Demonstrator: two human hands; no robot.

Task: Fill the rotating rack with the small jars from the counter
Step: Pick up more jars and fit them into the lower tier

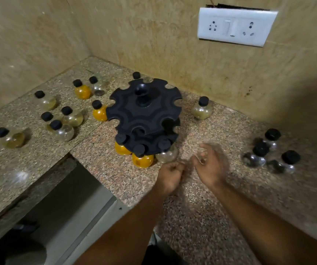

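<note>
The black two-tier rotating rack (144,109) stands mid-counter. Its upper tier has no jars in its slots. The lower tier holds three black-capped jars at the front: two yellow (142,159) and one clear (166,155). My left hand (171,175) is curled into a fist just right of the clear jar, with nothing visible in it. My right hand (210,166) is beside it, motion-blurred, fingers curled; a glassy glint shows at the fingers, but I cannot tell whether it holds anything. Loose jars lie on both sides of the rack.
Several jars stand left of the rack, among them yellow ones (82,91) and pale ones (12,138). One greenish jar (202,110) sits to the right, three dark jars (259,155) further right. Counter edge (96,175) drops off at front left. A wall socket (234,26) is above.
</note>
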